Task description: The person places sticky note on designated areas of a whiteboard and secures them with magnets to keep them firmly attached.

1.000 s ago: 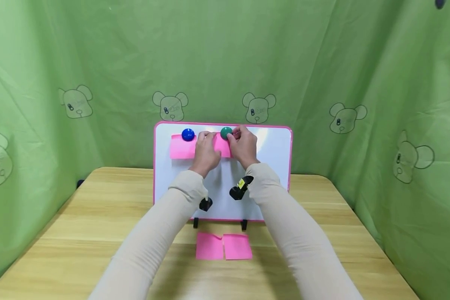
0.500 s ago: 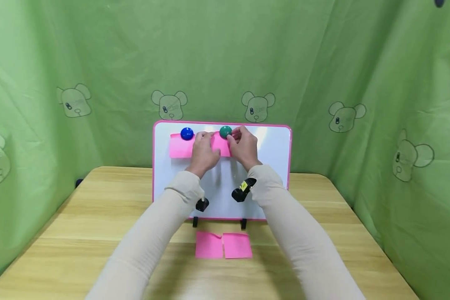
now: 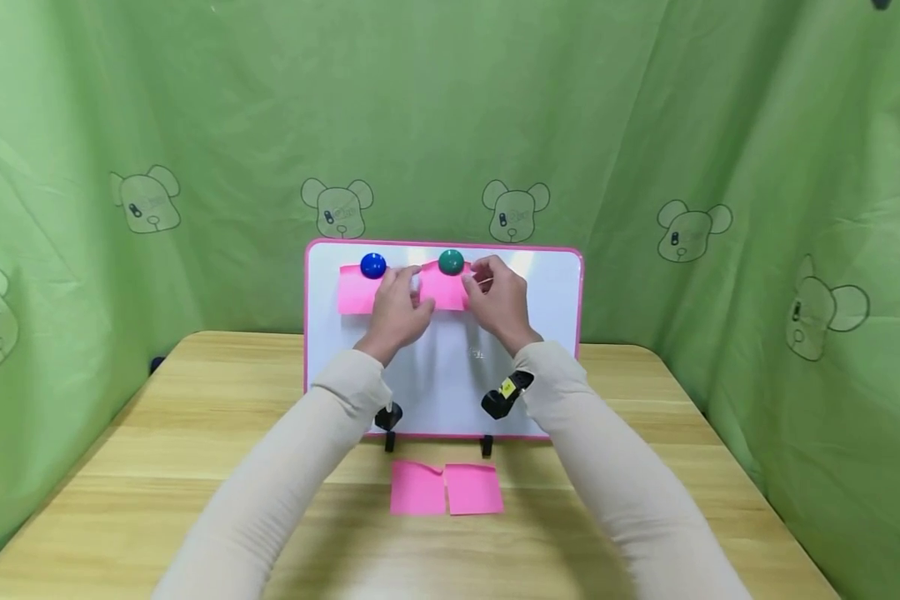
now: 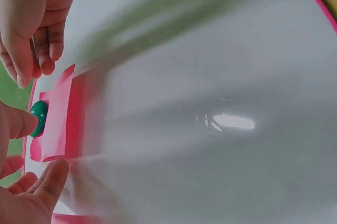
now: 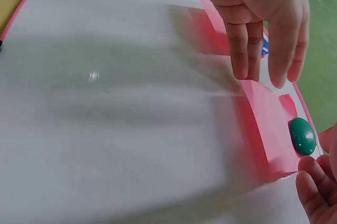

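A whiteboard (image 3: 435,375) with a pink frame stands upright. Near its top, a round green magnet (image 3: 451,262) holds a pink sticky note (image 3: 442,292) against the surface; the note's lower edge stands off the board in both wrist views. My left hand (image 3: 396,312) is at the note's left side, fingers loosely bent, and overlaps a second pink note (image 3: 355,292) under a blue magnet (image 3: 372,266). To the right, my right hand (image 3: 501,302) has its fingertips close by the note's right edge. In the right wrist view, my right fingers (image 5: 310,182) hold nothing beside the green magnet.
Two more pink sticky notes, a left one (image 3: 417,489) and a right one (image 3: 474,490), lie side by side on the wooden table (image 3: 195,433) in front of the board. Black feet (image 3: 487,447) support the board. A green curtain (image 3: 435,100) surrounds the table.
Both hands have drawn apart from the green magnet and its note, the left one down and leftward, the right one to the right. The note and magnet stay on the board.
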`<act>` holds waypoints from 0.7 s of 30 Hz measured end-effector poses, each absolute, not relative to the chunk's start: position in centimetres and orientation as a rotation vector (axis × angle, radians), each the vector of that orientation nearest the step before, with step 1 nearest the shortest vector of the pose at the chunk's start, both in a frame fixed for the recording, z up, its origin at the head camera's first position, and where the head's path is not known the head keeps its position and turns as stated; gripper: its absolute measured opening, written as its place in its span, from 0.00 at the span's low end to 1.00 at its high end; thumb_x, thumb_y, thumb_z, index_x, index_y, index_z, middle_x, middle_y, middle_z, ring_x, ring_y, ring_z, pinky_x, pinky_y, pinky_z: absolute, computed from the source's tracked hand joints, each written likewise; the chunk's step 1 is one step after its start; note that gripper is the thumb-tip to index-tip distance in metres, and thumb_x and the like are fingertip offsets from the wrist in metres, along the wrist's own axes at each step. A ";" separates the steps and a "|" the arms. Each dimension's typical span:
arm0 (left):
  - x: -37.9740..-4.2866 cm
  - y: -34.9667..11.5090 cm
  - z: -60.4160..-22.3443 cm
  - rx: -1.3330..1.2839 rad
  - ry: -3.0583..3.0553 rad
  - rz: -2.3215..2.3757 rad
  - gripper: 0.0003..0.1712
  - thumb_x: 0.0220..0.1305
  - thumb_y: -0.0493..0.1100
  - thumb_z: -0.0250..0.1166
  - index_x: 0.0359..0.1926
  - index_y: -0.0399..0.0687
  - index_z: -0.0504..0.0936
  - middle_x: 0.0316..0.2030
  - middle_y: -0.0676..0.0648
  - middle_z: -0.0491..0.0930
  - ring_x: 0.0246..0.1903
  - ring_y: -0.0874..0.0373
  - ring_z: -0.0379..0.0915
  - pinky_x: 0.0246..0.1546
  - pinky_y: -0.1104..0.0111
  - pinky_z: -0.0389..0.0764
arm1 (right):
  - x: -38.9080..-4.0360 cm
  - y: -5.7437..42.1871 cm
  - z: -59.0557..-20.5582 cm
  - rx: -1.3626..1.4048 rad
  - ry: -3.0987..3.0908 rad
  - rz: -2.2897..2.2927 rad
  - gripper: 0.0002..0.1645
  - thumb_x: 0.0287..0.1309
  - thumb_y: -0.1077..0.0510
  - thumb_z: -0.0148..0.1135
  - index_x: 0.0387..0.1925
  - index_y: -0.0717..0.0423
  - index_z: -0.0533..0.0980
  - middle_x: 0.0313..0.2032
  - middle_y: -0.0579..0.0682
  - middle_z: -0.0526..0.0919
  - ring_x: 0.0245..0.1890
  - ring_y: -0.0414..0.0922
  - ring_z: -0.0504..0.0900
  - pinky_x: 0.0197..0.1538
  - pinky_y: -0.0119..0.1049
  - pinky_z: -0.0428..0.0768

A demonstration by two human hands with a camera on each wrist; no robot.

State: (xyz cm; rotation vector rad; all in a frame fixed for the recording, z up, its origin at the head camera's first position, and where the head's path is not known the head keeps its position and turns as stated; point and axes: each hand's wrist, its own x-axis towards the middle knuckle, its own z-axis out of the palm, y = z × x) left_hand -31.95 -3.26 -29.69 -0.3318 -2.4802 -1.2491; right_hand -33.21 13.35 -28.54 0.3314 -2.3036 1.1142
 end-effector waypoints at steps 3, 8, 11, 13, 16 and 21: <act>-31.5 -3.5 -29.9 -0.348 -2.476 -1.278 0.34 0.62 0.40 0.63 0.69 0.44 0.64 0.60 0.44 0.65 0.51 0.52 0.72 0.50 0.64 0.78 | -32.6 13.7 -28.6 0.354 -2.301 1.117 0.12 0.62 0.58 0.61 0.45 0.61 0.76 0.37 0.56 0.82 0.38 0.49 0.81 0.43 0.40 0.81; -30.4 -3.9 -30.3 -0.386 -2.454 -1.331 0.33 0.65 0.41 0.62 0.69 0.45 0.64 0.62 0.43 0.64 0.53 0.49 0.73 0.50 0.61 0.79 | -31.4 14.7 -28.9 0.359 -2.314 1.098 0.13 0.62 0.57 0.61 0.45 0.62 0.76 0.38 0.56 0.82 0.38 0.49 0.81 0.43 0.40 0.81; -29.5 -4.2 -30.8 -0.406 -2.462 -1.309 0.33 0.65 0.42 0.63 0.69 0.46 0.64 0.62 0.42 0.64 0.52 0.48 0.74 0.49 0.60 0.80 | -30.5 15.5 -29.4 0.346 -2.326 1.087 0.14 0.62 0.57 0.61 0.46 0.63 0.76 0.39 0.56 0.82 0.38 0.50 0.81 0.43 0.41 0.81; -28.9 -4.6 -31.2 -0.426 -2.467 -1.284 0.32 0.65 0.42 0.63 0.69 0.45 0.65 0.62 0.42 0.65 0.51 0.48 0.74 0.48 0.59 0.81 | -30.0 16.2 -29.8 0.339 -2.331 1.084 0.15 0.63 0.58 0.61 0.47 0.63 0.75 0.39 0.56 0.81 0.39 0.50 0.81 0.43 0.42 0.81; -28.2 -5.2 -32.0 -0.439 -2.468 -1.249 0.32 0.64 0.42 0.63 0.68 0.44 0.66 0.60 0.41 0.67 0.50 0.47 0.75 0.48 0.58 0.81 | -29.3 17.5 -30.7 0.332 -2.318 1.077 0.14 0.62 0.59 0.60 0.46 0.64 0.75 0.39 0.57 0.82 0.38 0.50 0.81 0.43 0.42 0.82; -27.3 -6.4 -33.8 -0.432 -2.465 -1.245 0.31 0.63 0.41 0.64 0.66 0.43 0.68 0.59 0.40 0.68 0.49 0.46 0.76 0.46 0.56 0.82 | -28.3 19.7 -32.6 0.331 -2.273 1.052 0.12 0.60 0.62 0.61 0.44 0.66 0.76 0.37 0.58 0.82 0.36 0.51 0.82 0.40 0.43 0.82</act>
